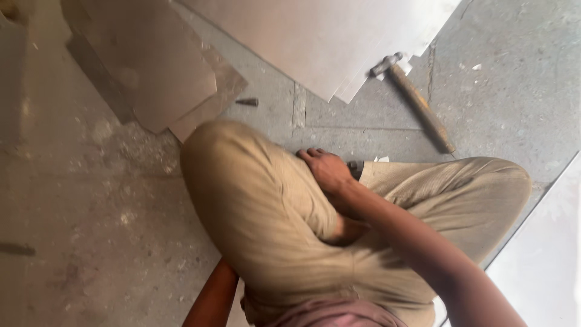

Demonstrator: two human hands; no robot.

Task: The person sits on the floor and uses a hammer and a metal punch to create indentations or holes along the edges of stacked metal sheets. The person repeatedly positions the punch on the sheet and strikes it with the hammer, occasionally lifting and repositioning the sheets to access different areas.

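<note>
Your fingers [310, 155] curl loosely, half closed, over the inner edge of your raised left knee, pressing the khaki trousers [266, 212] and gripping nothing else that can be seen. That right hand [327, 171] rests where the two crossed legs meet, its forearm running down to the lower right of the view, with a small dark object [356, 168] just beside the knuckles, too hidden to identify. Your left hand is out of sight; only a stretch of left arm [213, 298] shows at the bottom edge, so its grip cannot be told. You sit cross-legged on a rough, dusty grey concrete floor [109, 206], scuffed and stained pale in patches. Ahead of the knees a wooden-handled hammer [416, 100] lies on the floor, its metal head touching the corner of a stack of large pale metal sheets [327, 36]. More sheets [151, 66], duller and brownish, lie overlapped to the left, well apart from the hammer. A short dark metal punch or bolt [247, 102] lies between the two stacks. Another bright sheet [544, 254] crosses the lower right corner beside your leg.
</note>
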